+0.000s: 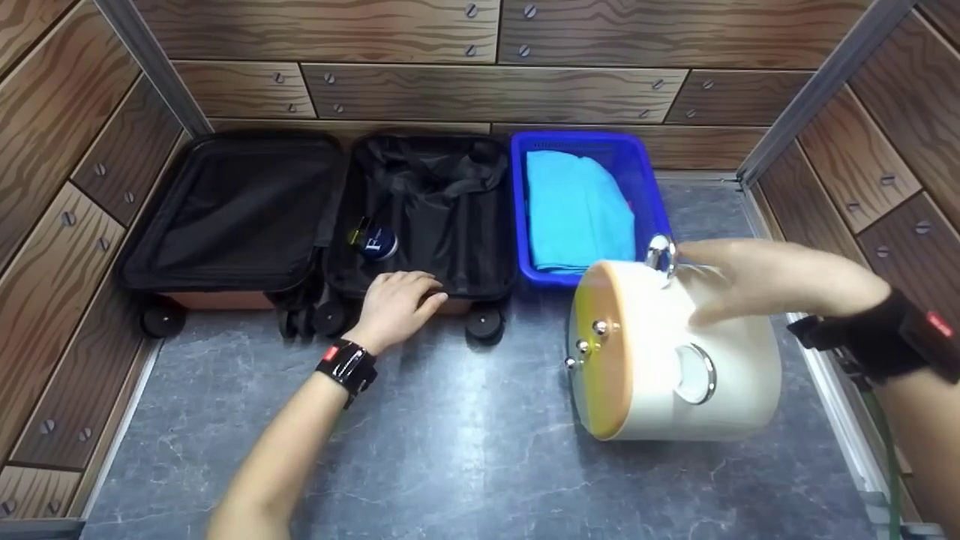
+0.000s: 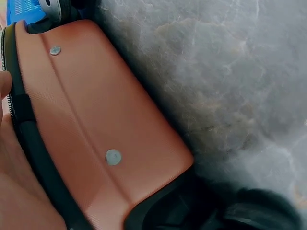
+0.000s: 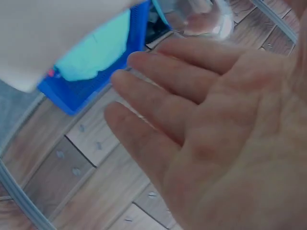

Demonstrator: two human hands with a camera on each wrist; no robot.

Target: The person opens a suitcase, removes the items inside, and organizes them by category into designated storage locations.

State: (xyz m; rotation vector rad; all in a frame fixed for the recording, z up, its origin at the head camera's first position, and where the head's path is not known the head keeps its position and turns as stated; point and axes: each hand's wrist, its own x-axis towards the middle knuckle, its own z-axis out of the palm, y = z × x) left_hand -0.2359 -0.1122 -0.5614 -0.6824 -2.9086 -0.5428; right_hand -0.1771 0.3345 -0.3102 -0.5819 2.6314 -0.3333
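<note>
If the cream, orange-rimmed round drum (image 1: 660,337) rolls: straight-fingered right hand (image 1: 731,276) may miss it.
Black-lined coral suitcase (image 2: 91,110): relaxed left hand (image 1: 397,307) rests there.

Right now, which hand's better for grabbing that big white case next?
Right hand, probably: its straight fingers are beside the white drum-shaped case; the left hand rests on the suitcase's rim.

Small booth (image 1: 465,465), wood-print panels (image 1: 585,94), metal frame (image 1: 157,67)

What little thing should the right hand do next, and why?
Maybe curl the right hand around the shiny ring on the white box, because its fingers are close to that ring but stretched out straight.
</note>
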